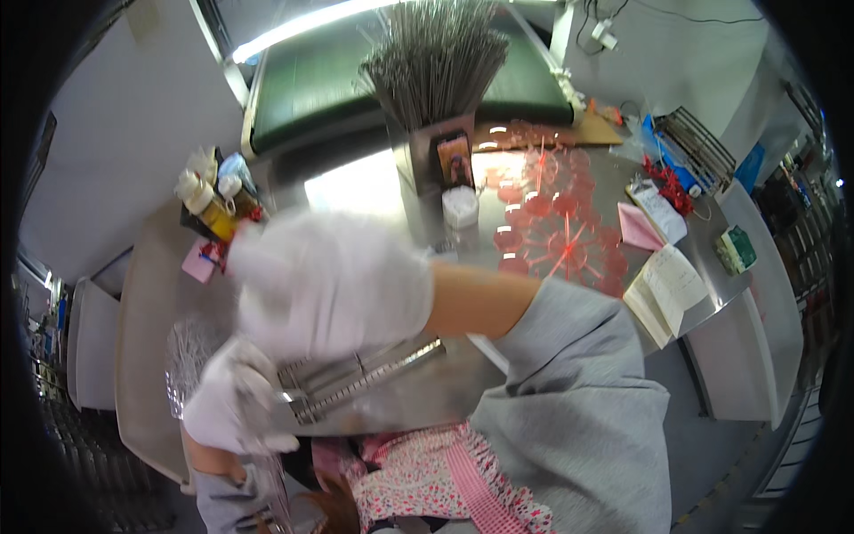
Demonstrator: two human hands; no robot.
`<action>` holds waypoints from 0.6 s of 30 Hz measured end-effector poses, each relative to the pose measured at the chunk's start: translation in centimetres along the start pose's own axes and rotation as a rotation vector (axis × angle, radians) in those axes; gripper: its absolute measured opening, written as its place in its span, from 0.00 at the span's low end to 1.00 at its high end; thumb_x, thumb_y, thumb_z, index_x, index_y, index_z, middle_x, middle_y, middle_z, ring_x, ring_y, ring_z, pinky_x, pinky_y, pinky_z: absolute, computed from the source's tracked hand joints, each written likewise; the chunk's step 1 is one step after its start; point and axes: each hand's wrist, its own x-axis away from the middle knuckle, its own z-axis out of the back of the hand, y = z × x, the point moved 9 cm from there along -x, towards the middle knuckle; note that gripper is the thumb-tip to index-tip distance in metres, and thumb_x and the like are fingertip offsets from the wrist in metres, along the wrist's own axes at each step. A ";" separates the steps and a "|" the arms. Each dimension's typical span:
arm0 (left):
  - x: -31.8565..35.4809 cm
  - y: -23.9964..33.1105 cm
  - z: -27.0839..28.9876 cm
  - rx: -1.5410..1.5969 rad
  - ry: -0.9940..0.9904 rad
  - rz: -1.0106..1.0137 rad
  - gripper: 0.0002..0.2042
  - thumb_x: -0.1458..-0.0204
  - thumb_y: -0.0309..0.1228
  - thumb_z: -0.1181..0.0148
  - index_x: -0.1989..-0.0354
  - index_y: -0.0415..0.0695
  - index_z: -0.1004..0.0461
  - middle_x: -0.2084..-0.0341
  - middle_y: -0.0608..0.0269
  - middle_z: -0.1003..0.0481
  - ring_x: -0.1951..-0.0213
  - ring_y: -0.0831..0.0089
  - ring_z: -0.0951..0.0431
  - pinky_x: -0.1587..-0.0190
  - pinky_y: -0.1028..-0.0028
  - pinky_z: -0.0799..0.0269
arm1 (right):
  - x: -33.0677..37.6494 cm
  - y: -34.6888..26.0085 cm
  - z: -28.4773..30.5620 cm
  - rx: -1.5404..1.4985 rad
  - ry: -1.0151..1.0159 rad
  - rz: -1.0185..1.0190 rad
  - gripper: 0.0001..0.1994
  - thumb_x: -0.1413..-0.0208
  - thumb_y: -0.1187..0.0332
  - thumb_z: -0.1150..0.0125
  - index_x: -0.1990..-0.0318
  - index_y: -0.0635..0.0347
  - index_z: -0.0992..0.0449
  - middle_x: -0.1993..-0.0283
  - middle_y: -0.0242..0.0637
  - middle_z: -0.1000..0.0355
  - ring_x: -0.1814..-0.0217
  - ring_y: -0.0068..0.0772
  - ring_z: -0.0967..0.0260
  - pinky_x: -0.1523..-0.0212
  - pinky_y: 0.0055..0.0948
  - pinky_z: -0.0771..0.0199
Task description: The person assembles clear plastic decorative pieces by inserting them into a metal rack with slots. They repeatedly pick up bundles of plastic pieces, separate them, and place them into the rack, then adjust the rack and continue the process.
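Observation:
Both hands wear white gloves. My right hand (329, 285) is blurred; it hovers above the steel table (151, 303) with its back toward the camera, and its grey sleeve (578, 400) comes in from the lower right. Whether it holds anything is hidden. My left hand (233, 405) is lower left, closed around a bundle of thin metal sticks (274, 485) that point down toward my floral apron (427, 476). It rests against the left end of a long grooved metal mould (365, 378) lying just below the right hand.
A tall holder of metal sticks (436, 62) stands at the back with a phone (455, 160) propped on it and a white tub (460, 206) in front. Red candy discs on sticks (551, 222) lie right of it. Open notebooks (665, 289), bottles (213, 200), silver mesh (189, 351).

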 end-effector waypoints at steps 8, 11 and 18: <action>-6.2 6.0 -2.5 0.885 -0.219 -0.624 0.22 0.65 0.37 0.16 0.62 0.50 0.21 0.67 0.70 0.28 0.60 0.67 0.30 0.61 0.64 0.35 | 1.5 2.9 1.4 -0.002 0.139 -0.319 0.07 0.54 0.65 0.34 0.72 0.52 0.27 0.68 0.33 0.34 0.74 0.36 0.30 0.84 0.31 0.29; -8.1 8.7 -4.0 0.496 -0.204 -0.723 0.16 0.60 0.34 0.20 0.65 0.52 0.22 0.65 0.71 0.29 0.59 0.65 0.29 0.57 0.62 0.34 | 3.1 2.7 1.9 0.515 -0.039 -0.179 0.07 0.54 0.68 0.37 0.69 0.58 0.26 0.72 0.40 0.30 0.71 0.42 0.27 0.76 0.34 0.25; -9.5 7.1 -3.1 0.104 0.026 -0.555 0.17 0.63 0.30 0.22 0.68 0.51 0.25 0.63 0.68 0.30 0.60 0.64 0.29 0.56 0.61 0.32 | 5.7 6.5 3.3 0.059 -0.149 -0.273 0.16 0.58 0.67 0.31 0.60 0.57 0.23 0.52 0.49 0.27 0.63 0.47 0.24 0.64 0.40 0.21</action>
